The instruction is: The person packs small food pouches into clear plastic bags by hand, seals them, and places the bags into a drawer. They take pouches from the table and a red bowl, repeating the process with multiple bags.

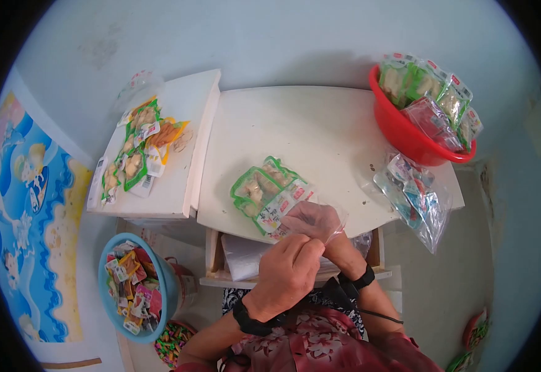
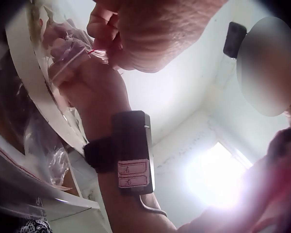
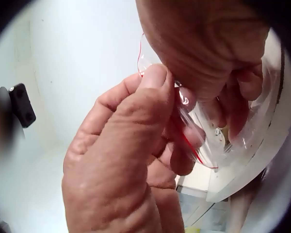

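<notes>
In the head view, my left hand (image 1: pixel 288 266) pinches the edge of a clear plastic bag (image 1: pixel 338 217); a red line runs along that edge (image 3: pixel 191 148) in the right wrist view. My right hand (image 1: pixel 315 222) is inside the bag, its fingers loosely bent under the film. The left thumb and fingers (image 3: pixel 153 80) hold the film close against the right hand (image 3: pixel 203 43). Just beyond the hands, green-and-white food packets (image 1: pixel 261 189) lie on the white table (image 1: pixel 270 118), partly hidden by the bagged hand.
A red basin (image 1: pixel 391 127) of similar packets stands back right, with a bag of blue-and-red packets (image 1: pixel 413 192) below it. More packets (image 1: pixel 135 146) lie on the left board. A blue basin (image 1: pixel 170 291) holds small packets, and an open drawer (image 1: pixel 214 254) contains clear bags.
</notes>
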